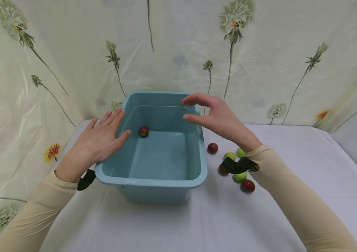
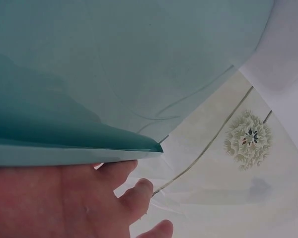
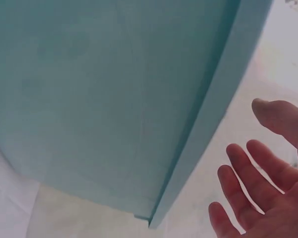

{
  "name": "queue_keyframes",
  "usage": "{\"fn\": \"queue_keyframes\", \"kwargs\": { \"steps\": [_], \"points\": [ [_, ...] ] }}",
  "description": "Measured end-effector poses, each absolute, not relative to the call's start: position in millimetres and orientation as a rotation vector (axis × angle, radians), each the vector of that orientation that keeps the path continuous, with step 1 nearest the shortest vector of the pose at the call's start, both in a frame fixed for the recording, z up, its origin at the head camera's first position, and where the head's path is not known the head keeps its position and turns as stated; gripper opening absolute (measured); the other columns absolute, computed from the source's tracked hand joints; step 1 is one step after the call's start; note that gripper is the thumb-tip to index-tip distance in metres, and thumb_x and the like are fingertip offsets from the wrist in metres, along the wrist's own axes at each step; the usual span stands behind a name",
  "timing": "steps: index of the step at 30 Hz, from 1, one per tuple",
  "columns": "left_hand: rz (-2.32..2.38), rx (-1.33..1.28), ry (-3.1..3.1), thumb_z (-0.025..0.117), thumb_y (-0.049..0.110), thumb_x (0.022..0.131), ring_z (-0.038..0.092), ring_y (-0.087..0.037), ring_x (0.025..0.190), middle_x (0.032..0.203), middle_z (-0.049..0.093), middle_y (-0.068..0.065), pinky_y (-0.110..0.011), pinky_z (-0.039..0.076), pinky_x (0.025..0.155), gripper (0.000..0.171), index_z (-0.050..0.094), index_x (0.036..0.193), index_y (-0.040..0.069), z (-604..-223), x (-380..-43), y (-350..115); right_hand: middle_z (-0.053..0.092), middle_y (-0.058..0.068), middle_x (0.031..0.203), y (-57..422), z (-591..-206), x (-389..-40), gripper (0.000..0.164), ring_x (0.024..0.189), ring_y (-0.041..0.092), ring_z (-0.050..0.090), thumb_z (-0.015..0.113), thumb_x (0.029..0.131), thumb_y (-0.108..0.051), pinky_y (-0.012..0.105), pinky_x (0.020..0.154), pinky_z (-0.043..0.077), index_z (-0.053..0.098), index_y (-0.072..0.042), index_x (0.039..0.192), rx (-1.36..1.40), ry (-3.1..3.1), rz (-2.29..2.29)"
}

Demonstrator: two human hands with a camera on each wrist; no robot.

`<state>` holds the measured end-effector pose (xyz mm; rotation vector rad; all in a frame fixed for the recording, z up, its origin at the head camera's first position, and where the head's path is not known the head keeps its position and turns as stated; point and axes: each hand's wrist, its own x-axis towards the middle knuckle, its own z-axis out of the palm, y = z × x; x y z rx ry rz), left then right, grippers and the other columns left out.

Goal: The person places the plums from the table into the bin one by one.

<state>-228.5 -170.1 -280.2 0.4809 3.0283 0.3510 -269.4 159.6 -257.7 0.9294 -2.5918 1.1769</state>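
A blue plastic basin stands on the white-covered table, with one dark red ball-like fruit on its floor near the back left. My left hand lies with spread, fairly straight fingers on the basin's left rim. In the left wrist view, that hand is beneath the rim's outer edge. Above the right rim, my right hand hovers with thumb and fingers apart and nothing between them. The right wrist view shows this hand beside the rim, its fingers loosely bent and apart from the basin.
Right of the basin lie several small round fruits, among them a red one, a green one and another red one. My right wrist strap partly covers some. A flower-patterned sheet hangs behind the table.
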Motion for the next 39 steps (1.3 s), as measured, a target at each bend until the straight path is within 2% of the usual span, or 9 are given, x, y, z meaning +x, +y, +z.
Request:
{"fn": "queue_keyframes", "kwargs": {
  "steps": [9,16,25,39],
  "points": [
    [0.345,0.489,3.032,0.034,0.049,0.104,-0.002,-0.033,0.150,0.165,0.001,-0.008,-0.063,0.002,0.114,0.073,0.005,0.159,0.011,-281,-230,-172,0.062,-0.002,0.126,179,-259,-261,0.042,0.121,0.015,0.052,0.075,0.089,-0.028,0.051,0.106,0.037,0.063,-0.019,0.129,0.838,-2.577,1.206],
    [0.357,0.487,3.033,0.034,0.050,0.104,-0.001,-0.033,0.150,0.165,0.001,-0.008,-0.063,0.003,0.114,0.074,0.006,0.159,0.010,-281,-230,-172,0.062,-0.007,0.122,193,-264,-258,0.042,0.120,0.013,0.052,0.074,0.090,-0.034,0.050,0.105,0.038,0.064,-0.019,0.128,0.784,-2.573,1.184],
    [0.377,0.490,3.038,0.038,0.047,0.104,0.000,-0.032,0.150,0.165,0.003,-0.008,-0.062,0.005,0.114,0.072,0.009,0.159,0.010,-282,-229,-171,0.062,-0.009,0.122,210,-271,-255,0.042,0.117,0.012,0.052,0.074,0.090,-0.033,0.046,0.106,0.037,0.063,-0.018,0.128,0.730,-2.565,1.170],
    [0.377,0.492,3.037,0.036,0.049,0.104,0.001,-0.032,0.150,0.165,0.004,-0.008,-0.062,0.006,0.114,0.073,0.009,0.159,0.010,-281,-229,-171,0.061,-0.007,0.125,225,-285,-255,0.042,0.120,0.015,0.051,0.072,0.091,-0.033,0.051,0.106,0.036,0.063,-0.019,0.129,0.666,-2.605,1.200]
  ]
}}
